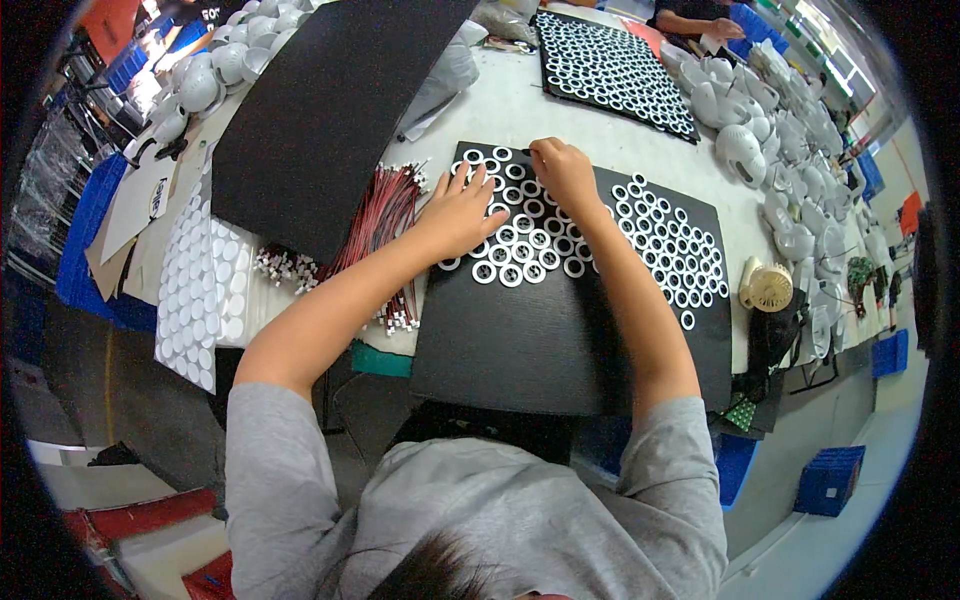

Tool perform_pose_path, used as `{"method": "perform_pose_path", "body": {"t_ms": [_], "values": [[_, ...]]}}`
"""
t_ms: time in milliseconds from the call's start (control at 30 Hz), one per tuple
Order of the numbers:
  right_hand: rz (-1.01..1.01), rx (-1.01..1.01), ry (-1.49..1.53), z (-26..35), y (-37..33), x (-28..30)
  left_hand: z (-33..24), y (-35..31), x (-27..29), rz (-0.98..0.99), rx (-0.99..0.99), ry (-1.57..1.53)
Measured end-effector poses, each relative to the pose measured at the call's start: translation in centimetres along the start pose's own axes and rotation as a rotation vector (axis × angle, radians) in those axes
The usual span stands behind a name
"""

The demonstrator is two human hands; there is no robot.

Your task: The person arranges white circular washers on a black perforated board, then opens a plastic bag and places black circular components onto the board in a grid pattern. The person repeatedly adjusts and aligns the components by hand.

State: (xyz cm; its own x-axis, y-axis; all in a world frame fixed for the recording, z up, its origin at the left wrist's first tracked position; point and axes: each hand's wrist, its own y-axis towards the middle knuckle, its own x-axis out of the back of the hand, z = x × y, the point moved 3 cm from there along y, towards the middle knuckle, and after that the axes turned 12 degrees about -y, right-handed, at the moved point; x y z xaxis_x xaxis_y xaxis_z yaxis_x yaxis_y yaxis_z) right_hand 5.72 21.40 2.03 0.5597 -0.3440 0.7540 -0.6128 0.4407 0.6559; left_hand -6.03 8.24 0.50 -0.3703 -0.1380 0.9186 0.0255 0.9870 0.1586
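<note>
A black board (520, 350) lies on the table right in front of me. Many flat white rings (511, 274) with dark centres are spread over its far half, in a left cluster and a right cluster. My left hand (458, 215) rests on the left cluster, palm down with fingers spread, covering some rings. At the board's far edge my right hand (567, 178) is closed, fingertips pinched together. A small dark bit shows at those fingertips, too small to name. My right forearm passes over the board between the clusters and hides some rings.
Left of the board lie red and black wires (385, 205) with white connectors, partly under a large black sheet (310, 110). A sheet of white discs (190, 290) hangs over the table edge. Another ring-covered board (610, 70), white plastic shells (740, 150) and a cream fan (770, 287) stand around.
</note>
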Motion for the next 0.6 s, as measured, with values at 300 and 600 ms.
{"method": "perform_pose_path", "body": {"t_ms": [300, 600], "values": [[0.176, 0.149, -0.109, 0.4, -0.8, -0.5, -0.3, -0.2, 0.3, 0.019, -0.018, 0.107], [0.344, 0.254, 0.0, 4.5, -1.6, -1.3, 1.0, -0.7, 0.0, -0.013, 0.05, 0.074]]}}
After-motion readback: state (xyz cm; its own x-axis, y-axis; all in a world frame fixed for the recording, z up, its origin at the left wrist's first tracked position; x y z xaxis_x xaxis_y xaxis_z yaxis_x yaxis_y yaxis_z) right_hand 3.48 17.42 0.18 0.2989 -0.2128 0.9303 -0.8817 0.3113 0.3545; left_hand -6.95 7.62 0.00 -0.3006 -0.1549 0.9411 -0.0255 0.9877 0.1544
